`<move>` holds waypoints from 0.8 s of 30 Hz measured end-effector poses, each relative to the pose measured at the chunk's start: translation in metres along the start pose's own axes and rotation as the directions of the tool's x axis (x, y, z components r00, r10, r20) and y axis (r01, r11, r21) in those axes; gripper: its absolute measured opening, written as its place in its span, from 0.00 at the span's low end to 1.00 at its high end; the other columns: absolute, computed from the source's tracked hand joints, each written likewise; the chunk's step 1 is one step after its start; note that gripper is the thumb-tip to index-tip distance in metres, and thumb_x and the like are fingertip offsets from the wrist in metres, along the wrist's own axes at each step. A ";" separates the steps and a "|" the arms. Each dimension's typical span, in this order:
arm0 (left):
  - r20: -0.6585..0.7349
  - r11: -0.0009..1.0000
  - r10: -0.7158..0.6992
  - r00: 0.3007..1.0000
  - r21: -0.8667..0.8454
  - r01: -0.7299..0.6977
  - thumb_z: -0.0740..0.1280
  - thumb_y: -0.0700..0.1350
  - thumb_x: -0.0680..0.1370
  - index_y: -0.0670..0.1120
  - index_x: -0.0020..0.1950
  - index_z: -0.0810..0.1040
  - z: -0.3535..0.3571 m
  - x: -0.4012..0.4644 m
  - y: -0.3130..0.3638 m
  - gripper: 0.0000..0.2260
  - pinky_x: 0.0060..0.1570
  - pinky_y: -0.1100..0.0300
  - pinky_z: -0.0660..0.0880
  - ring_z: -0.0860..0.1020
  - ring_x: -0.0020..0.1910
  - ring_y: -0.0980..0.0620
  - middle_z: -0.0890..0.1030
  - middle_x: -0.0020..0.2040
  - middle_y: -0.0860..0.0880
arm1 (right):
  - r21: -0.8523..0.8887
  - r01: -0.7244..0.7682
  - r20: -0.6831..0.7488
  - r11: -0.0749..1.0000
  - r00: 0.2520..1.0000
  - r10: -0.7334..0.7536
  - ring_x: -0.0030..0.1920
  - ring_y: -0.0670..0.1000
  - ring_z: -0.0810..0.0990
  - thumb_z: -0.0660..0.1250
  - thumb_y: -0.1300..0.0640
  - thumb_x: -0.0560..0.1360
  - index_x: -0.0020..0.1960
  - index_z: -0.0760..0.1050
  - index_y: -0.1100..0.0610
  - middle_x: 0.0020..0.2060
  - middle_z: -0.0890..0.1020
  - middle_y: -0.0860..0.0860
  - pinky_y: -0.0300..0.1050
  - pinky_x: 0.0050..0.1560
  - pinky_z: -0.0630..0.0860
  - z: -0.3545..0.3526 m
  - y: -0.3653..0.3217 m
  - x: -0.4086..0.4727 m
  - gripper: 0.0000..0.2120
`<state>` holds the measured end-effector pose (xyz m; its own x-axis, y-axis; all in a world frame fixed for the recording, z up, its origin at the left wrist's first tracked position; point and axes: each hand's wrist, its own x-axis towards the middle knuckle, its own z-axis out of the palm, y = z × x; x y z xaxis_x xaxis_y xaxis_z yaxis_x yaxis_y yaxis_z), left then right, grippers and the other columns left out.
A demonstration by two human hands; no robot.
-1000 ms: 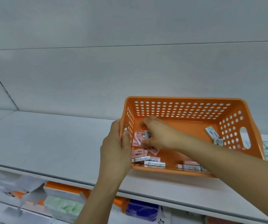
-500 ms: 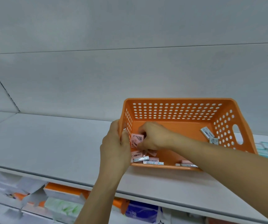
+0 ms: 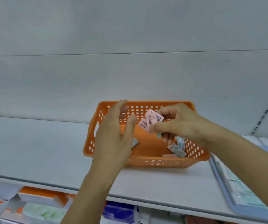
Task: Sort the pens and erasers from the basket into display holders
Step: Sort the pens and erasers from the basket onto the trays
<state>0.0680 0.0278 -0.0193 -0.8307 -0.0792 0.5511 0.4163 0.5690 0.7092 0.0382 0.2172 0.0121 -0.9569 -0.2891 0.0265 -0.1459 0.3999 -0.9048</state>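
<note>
An orange perforated basket point(image 3: 146, 163) stands flat on a white shelf point(image 3: 33, 151). Above its middle my right hand point(image 3: 181, 125) pinches a few pink erasers point(image 3: 151, 121) in printed sleeves, lifted clear of the basket floor. My left hand point(image 3: 113, 136) hovers over the basket's left half with fingers straight and spread, holding nothing, just left of the erasers. More wrapped erasers point(image 3: 177, 150) lie in the basket's right corner, and one point(image 3: 134, 142) peeks out beside my left palm.
A pale blue tray point(image 3: 236, 206) with flat packets lies on the shelf at the right. Below the shelf edge sit orange, green and blue packaged goods point(image 3: 46, 207). A slotted upright point(image 3: 265, 113) runs up the back wall at the right.
My left hand let go of the basket's left rim and the tilted basket now sits flat. My right hand rose out of the basket with pink erasers pinched in it.
</note>
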 end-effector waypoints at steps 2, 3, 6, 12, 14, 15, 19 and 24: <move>0.119 0.985 0.034 0.992 -0.174 -0.013 0.61 0.54 0.81 0.62 0.69 0.68 0.021 -0.008 0.027 0.16 0.48 0.67 0.76 0.77 0.54 0.67 0.77 0.57 0.65 | 0.041 0.040 -0.021 0.998 0.999 -0.039 0.29 0.52 0.80 0.78 0.58 0.67 0.43 0.83 0.56 0.32 0.83 0.56 0.43 0.29 0.78 -0.023 0.002 -0.025 0.06; 0.182 0.964 0.064 0.981 -0.264 -0.014 0.61 0.54 0.81 0.64 0.67 0.69 0.032 -0.012 0.040 0.15 0.44 0.68 0.77 0.79 0.52 0.66 0.79 0.55 0.65 | 0.052 0.054 -0.019 0.997 0.998 -0.053 0.29 0.53 0.80 0.78 0.57 0.67 0.43 0.83 0.56 0.33 0.83 0.57 0.42 0.29 0.77 -0.035 0.003 -0.038 0.07; 0.322 0.885 0.115 0.940 -0.463 0.050 0.64 0.50 0.81 0.62 0.64 0.73 0.076 -0.026 0.076 0.13 0.39 0.62 0.80 0.82 0.47 0.57 0.81 0.52 0.59 | 0.041 0.042 -0.013 0.998 0.999 -0.042 0.29 0.53 0.79 0.77 0.55 0.67 0.42 0.83 0.58 0.33 0.83 0.56 0.40 0.29 0.76 -0.074 0.014 -0.078 0.08; 0.482 0.750 0.036 0.875 -0.591 0.295 0.67 0.40 0.79 0.50 0.55 0.79 0.174 -0.059 0.122 0.08 0.36 0.56 0.81 0.82 0.35 0.48 0.82 0.42 0.49 | 0.001 -0.131 -0.221 0.991 0.967 0.128 0.30 0.53 0.81 0.76 0.60 0.68 0.42 0.83 0.59 0.32 0.82 0.55 0.42 0.31 0.78 -0.147 0.070 -0.147 0.05; 0.548 0.719 0.017 0.836 -0.588 0.371 0.67 0.38 0.79 0.48 0.53 0.80 0.201 -0.070 0.131 0.07 0.35 0.56 0.80 0.81 0.33 0.49 0.82 0.41 0.46 | 0.064 -0.187 -0.312 0.980 0.929 0.197 0.29 0.53 0.80 0.75 0.62 0.70 0.41 0.83 0.59 0.31 0.81 0.55 0.41 0.30 0.77 -0.164 0.096 -0.167 0.02; 0.590 0.717 0.011 0.807 -0.568 0.406 0.66 0.38 0.78 0.48 0.53 0.79 0.214 -0.074 0.134 0.06 0.35 0.57 0.80 0.80 0.32 0.50 0.81 0.41 0.45 | 0.079 -0.218 -0.351 0.973 0.907 0.232 0.28 0.52 0.79 0.75 0.62 0.70 0.40 0.82 0.59 0.30 0.81 0.55 0.40 0.29 0.77 -0.171 0.109 -0.177 0.02; 0.739 0.835 0.034 0.673 -0.392 0.387 0.65 0.38 0.79 0.48 0.55 0.78 0.261 -0.082 0.149 0.08 0.33 0.60 0.78 0.80 0.31 0.52 0.80 0.43 0.47 | 0.062 -0.336 -0.455 0.940 0.829 0.326 0.28 0.48 0.78 0.74 0.62 0.71 0.39 0.82 0.55 0.30 0.82 0.54 0.38 0.29 0.74 -0.187 0.156 -0.209 0.04; 0.841 0.995 0.068 0.537 -0.095 0.023 0.67 0.43 0.78 0.51 0.63 0.76 0.299 -0.073 0.163 0.13 0.53 0.54 0.77 0.80 0.49 0.48 0.77 0.59 0.48 | -0.015 -0.411 -0.449 0.911 0.817 0.361 0.34 0.45 0.80 0.79 0.57 0.66 0.48 0.80 0.50 0.43 0.82 0.48 0.35 0.34 0.73 -0.189 0.185 -0.235 0.14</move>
<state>0.0860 0.3717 -0.0753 -0.7285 0.6846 -0.0256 0.4305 0.4866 0.7602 0.1884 0.5231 -0.0815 -0.9474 0.2990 -0.1141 0.2566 0.4965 -0.8293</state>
